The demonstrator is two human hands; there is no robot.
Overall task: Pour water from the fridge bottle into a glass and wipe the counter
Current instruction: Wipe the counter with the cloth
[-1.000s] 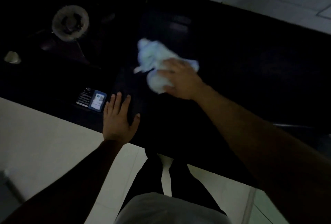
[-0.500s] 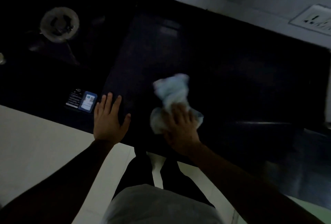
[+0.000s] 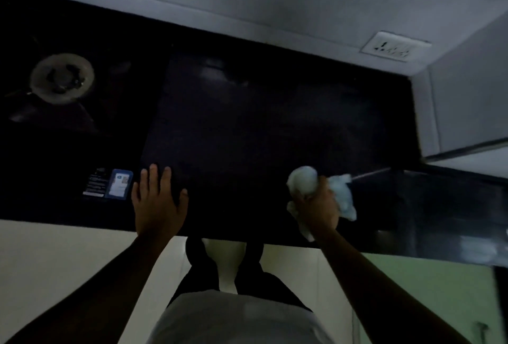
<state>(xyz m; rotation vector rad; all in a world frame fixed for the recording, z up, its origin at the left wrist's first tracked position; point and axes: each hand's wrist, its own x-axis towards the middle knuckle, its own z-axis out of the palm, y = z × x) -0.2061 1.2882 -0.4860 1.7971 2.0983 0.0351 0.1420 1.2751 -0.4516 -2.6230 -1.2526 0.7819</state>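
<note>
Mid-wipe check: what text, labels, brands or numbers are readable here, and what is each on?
Nothing reads legibly.
Black label on the cooktop front edge: white print, too small and blurred.
Blue label beside it: pale panel, blurred, unreadable.
Wall socket: dark slots only, no lettering visible.

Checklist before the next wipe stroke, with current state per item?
1. Grip: right hand holds cloth bunched: ok.
2. Brace: left hand flat on counter, apart from cloth: ok.
3. Contact: cloth pressed onto counter: cannot tell, one view only.
4. Wet spots on counter: cannot tell, too dark.
5. Obstacle: blue card lies beside left hand, away from cloth: ok.
</note>
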